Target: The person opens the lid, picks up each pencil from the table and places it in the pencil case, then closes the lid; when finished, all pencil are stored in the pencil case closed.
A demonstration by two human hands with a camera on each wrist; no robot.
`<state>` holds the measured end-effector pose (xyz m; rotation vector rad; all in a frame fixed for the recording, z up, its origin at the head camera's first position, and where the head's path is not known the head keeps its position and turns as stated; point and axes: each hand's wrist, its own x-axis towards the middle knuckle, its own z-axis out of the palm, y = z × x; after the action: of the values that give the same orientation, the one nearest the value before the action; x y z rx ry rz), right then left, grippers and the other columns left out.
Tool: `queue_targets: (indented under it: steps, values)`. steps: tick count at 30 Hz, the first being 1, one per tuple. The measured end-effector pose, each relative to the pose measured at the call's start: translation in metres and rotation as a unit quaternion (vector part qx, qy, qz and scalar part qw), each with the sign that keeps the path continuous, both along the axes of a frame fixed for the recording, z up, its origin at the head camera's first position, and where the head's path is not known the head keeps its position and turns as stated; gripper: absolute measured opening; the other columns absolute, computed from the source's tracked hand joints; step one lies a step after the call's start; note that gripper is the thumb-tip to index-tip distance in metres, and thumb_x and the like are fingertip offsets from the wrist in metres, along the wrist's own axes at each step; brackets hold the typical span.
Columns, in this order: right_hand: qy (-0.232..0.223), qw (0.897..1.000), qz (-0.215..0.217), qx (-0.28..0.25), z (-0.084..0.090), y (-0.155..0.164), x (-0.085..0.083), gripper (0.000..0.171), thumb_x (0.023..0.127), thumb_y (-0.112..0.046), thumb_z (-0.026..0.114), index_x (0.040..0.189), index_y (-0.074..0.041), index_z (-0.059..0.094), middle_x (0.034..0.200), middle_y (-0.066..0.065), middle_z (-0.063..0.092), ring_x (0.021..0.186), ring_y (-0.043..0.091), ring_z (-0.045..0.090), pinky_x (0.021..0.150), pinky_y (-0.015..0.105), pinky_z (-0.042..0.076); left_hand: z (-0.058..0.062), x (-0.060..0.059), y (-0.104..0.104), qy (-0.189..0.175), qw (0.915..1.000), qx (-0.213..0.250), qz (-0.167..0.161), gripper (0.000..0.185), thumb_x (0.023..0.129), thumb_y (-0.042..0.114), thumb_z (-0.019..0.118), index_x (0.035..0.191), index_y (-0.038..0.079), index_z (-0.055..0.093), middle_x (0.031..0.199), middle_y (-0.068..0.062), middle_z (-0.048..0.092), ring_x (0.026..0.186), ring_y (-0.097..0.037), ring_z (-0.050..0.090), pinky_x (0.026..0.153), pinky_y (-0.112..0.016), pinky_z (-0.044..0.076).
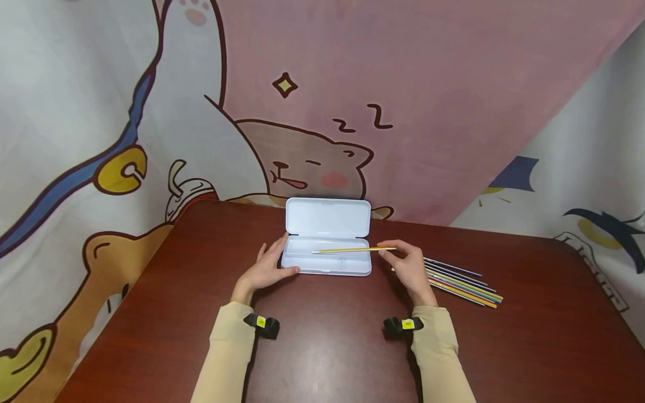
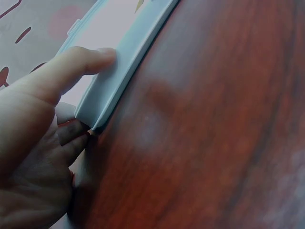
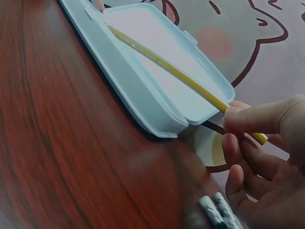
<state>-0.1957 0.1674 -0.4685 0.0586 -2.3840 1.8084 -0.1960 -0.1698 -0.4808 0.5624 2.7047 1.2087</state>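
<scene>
Right hand [image 1: 410, 268] pinching one yellow pencil [image 1: 353, 250] over one open case [image 1: 326, 263]; left hand [image 1: 264, 270] spread against it

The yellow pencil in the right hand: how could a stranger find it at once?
Find the open white case on the brown table. The yellow pencil stretches across it, pinched by the right hand; the other pencils lie untouched on the table beside that hand.
</scene>
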Motion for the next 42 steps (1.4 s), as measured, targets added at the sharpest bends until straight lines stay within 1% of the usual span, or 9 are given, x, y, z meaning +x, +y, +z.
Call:
queue_targets:
  steps: [3,6,9,14,21,28,36,39,42]
  values:
    - [0.003,1.000,-0.005,-0.006,-0.002,-0.007,-0.001,0.016,0.086,0.002,0.068,0.101,0.001,0.073,0.102,0.015,0.069,0.081,0.013,0.055,0.062,0.019,0.044,0.000,0.000,0.000,-0.001,1.0000,-0.005,0.000,0.092,0.088,0.030,0.070,0.152,-0.003,0.013,0.155,-0.023,0.022,0.142,-0.035,0.019,0.111,-0.057,-0.005]
    - [0.007,1.000,-0.006,-0.007,-0.005,-0.014,-0.004,0.015,0.085,0.002,0.068,0.100,0.003,0.073,0.101,0.015,0.069,0.087,0.015,0.058,0.068,0.019,0.046,0.000,0.000,0.000,-0.003,1.0000,-0.007,0.002,0.092,0.088,0.030,0.070,0.152,-0.003,0.013,0.155,-0.023,0.022,0.143,-0.035,0.019,0.112,-0.057,-0.004]
    - [0.008,1.000,-0.008,-0.010,-0.006,-0.021,-0.006,0.014,0.084,0.003,0.069,0.098,0.004,0.073,0.099,0.016,0.069,0.085,0.018,0.059,0.067,0.020,0.046,0.000,0.000,0.000,-0.003,1.0000,-0.005,0.003,0.092,0.087,0.030,0.070,0.152,-0.003,0.013,0.155,-0.022,0.023,0.143,-0.035,0.018,0.112,-0.056,-0.004]
    - [0.007,1.000,-0.001,-0.010,-0.006,-0.034,-0.007,0.016,0.083,0.006,0.067,0.099,0.003,0.073,0.101,0.016,0.069,0.086,0.018,0.058,0.068,0.020,0.044,0.001,0.000,0.000,-0.003,1.0000,-0.001,0.002,0.092,0.087,0.029,0.070,0.152,-0.003,0.013,0.155,-0.023,0.023,0.142,-0.035,0.019,0.112,-0.056,-0.004]
    - [0.001,0.999,0.015,0.033,-0.008,-0.045,-0.007,0.018,0.084,0.004,0.067,0.100,0.000,0.074,0.103,0.014,0.069,0.083,0.020,0.053,0.066,0.024,0.039,-0.001,0.001,0.001,-0.011,0.9999,0.006,-0.002,0.092,0.088,0.029,0.070,0.153,-0.002,0.012,0.155,-0.023,0.022,0.142,-0.035,0.019,0.112,-0.055,-0.006]
    - [-0.008,0.997,0.029,0.077,-0.008,-0.048,-0.011,0.018,0.087,-0.002,0.066,0.101,-0.006,0.075,0.108,0.011,0.068,0.092,0.021,0.054,0.074,0.030,0.041,-0.003,-0.002,-0.001,-0.002,1.0000,0.009,-0.002,0.092,0.087,0.029,0.070,0.153,-0.001,0.013,0.155,-0.022,0.023,0.142,-0.035,0.021,0.111,-0.056,-0.005]
    - [0.004,0.995,0.047,0.093,-0.006,-0.046,-0.015,0.018,0.088,-0.002,0.067,0.104,-0.004,0.075,0.108,0.012,0.069,0.103,0.024,0.058,0.088,0.040,0.044,-0.001,-0.002,-0.001,-0.004,1.0000,0.005,-0.004,0.092,0.087,0.030,0.069,0.152,-0.003,0.013,0.154,-0.024,0.023,0.142,-0.036,0.020,0.112,-0.056,-0.005]
    - [0.012,0.994,0.056,0.095,-0.004,-0.043,-0.014,0.018,0.088,-0.002,0.067,0.104,-0.003,0.075,0.106,0.012,0.069,0.104,0.025,0.059,0.090,0.042,0.044,-0.001,-0.002,0.000,-0.004,1.0000,0.004,-0.005,0.092,0.088,0.030,0.069,0.153,-0.002,0.013,0.155,-0.023,0.022,0.142,-0.036,0.019,0.112,-0.056,-0.005]
    - [0.026,0.993,0.072,0.094,-0.003,-0.040,-0.012,0.017,0.088,-0.001,0.067,0.103,-0.002,0.075,0.104,0.012,0.070,0.103,0.025,0.060,0.088,0.043,0.046,-0.001,-0.001,-0.001,-0.003,1.0000,0.003,-0.005,0.092,0.088,0.030,0.069,0.153,-0.002,0.013,0.155,-0.023,0.022,0.143,-0.035,0.019,0.112,-0.056,-0.005]
